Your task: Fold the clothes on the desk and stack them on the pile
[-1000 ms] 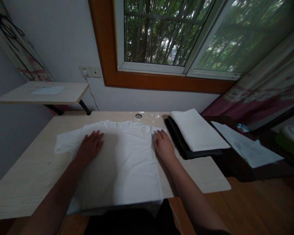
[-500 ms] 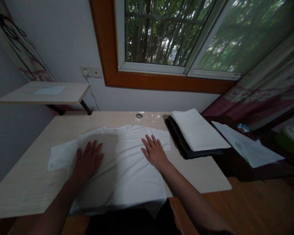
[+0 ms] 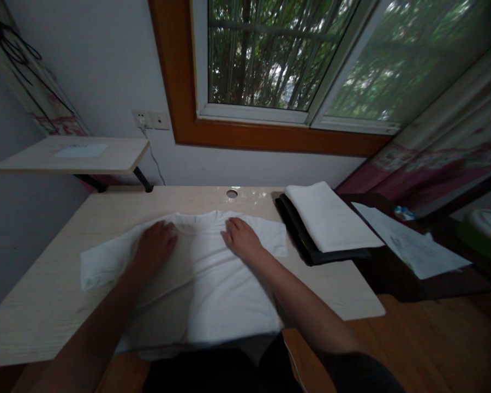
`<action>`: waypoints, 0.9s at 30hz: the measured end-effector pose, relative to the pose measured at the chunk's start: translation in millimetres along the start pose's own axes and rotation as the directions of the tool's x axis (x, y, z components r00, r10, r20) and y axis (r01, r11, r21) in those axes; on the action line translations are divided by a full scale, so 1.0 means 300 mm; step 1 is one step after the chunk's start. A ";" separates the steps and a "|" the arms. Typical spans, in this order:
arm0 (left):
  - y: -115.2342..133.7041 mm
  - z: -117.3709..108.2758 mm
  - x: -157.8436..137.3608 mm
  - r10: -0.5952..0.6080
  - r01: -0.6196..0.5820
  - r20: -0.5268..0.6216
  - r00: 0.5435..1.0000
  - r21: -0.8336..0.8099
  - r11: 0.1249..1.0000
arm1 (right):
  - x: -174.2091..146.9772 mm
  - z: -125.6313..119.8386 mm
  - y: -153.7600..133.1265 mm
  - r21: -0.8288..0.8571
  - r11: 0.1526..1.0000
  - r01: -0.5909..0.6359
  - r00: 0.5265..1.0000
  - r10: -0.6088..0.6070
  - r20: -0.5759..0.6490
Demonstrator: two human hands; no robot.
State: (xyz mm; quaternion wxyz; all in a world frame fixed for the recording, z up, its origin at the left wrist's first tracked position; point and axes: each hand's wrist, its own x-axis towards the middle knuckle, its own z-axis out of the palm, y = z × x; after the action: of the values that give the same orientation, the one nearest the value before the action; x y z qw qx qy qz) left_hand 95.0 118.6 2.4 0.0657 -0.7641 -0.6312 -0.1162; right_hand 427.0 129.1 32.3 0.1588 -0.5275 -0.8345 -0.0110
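A white short-sleeved T-shirt [image 3: 223, 295] lies spread on the desk, its collar toward the window and its hem over the near edge. Creases run across its body. On the shirt's left shoulder area, beside the collar, rests my left hand [image 3: 157, 243], its fingers close together and slightly bent, thumb apart. My right hand [image 3: 242, 238] lies on the cloth just right of the collar, open, with bent fingers and the thumb held off to the side. No fabric shows gathered in either hand.
At the desk's right stands a stack of folded cloth, white [image 3: 331, 218] over black [image 3: 303, 237]. A raised shelf [image 3: 118, 155] with a paper on it occupies the back left. The desk [image 3: 36, 305] has a cable hole near the wall. Another sheet of paper [image 3: 409, 240] lies farther right.
Both hands have slid inward and up toward the collar, and their fingers have gone from spread flat to closer together and bent. The left sleeve has shifted slightly.
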 end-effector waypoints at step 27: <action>-0.064 0.038 0.160 -0.004 0.005 0.051 0.999 -0.018 1.000 | 0.221 0.153 0.068 0.038 0.990 0.138 0.989 -0.140 0.053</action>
State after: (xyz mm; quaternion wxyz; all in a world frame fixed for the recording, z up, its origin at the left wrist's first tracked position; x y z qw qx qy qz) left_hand 85.8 170.6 3.1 0.0424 -0.7658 -0.6335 -0.1023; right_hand 407.3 204.8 3.9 0.1433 -0.4651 -0.8735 0.0071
